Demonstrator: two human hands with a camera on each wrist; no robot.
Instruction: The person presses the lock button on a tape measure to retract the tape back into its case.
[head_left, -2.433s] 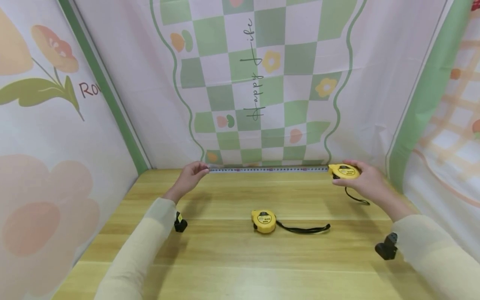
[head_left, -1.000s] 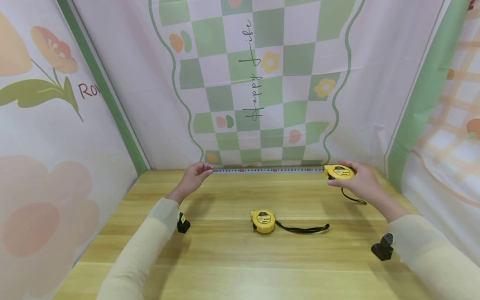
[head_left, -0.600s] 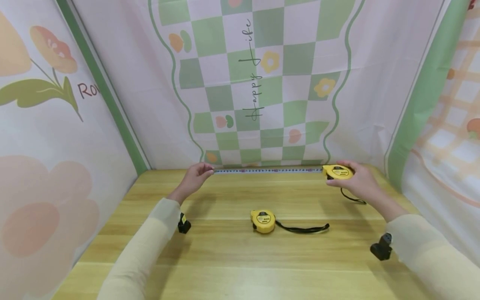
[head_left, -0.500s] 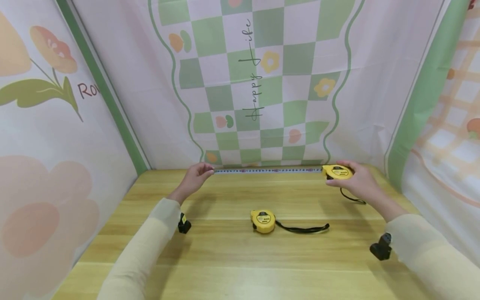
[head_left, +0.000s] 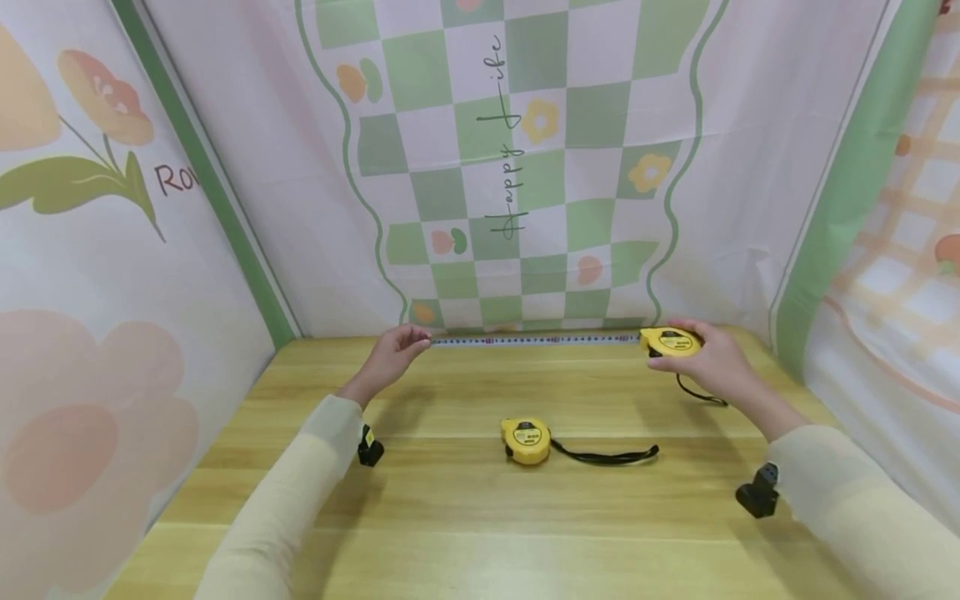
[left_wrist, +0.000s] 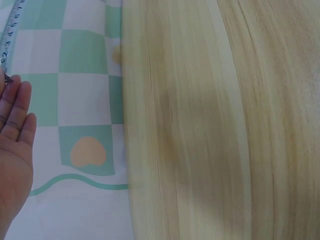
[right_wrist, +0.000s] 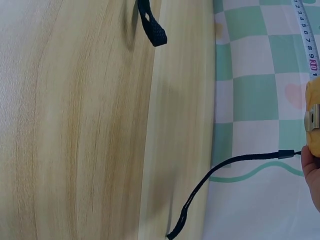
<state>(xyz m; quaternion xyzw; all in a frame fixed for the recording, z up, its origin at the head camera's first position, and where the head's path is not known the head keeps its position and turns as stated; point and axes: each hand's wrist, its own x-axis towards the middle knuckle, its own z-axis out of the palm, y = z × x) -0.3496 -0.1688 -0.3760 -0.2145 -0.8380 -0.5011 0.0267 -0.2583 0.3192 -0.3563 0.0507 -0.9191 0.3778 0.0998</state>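
Note:
My left hand (head_left: 388, 357) pinches the free end of a white tape blade (head_left: 525, 340) between thumb and fingertips. In the left wrist view, this hand (left_wrist: 15, 155) shows at the left edge, the blade (left_wrist: 11, 35) running up from its fingertips. The blade stretches straight to a yellow tape measure (head_left: 670, 342), which my right hand (head_left: 720, 362) grips with thumb in front and fingers behind. A black wrist strap (head_left: 701, 392) dangles from its case. In the right wrist view, the case (right_wrist: 313, 115) is partly cut off, a metal clip facing the camera.
A second yellow tape measure (head_left: 527, 442) lies on the wooden table (head_left: 480, 517), its black strap (head_left: 611, 457) trailing right. A patterned cloth (head_left: 525, 192) hangs behind the table's far edge, with more printed cloth (head_left: 97, 275) at the left and right.
The hands have come slightly closer together: the left has shifted right, the right has shifted left with the tape measure. The stretch of exposed blade is shorter. The second tape measure has stayed put.

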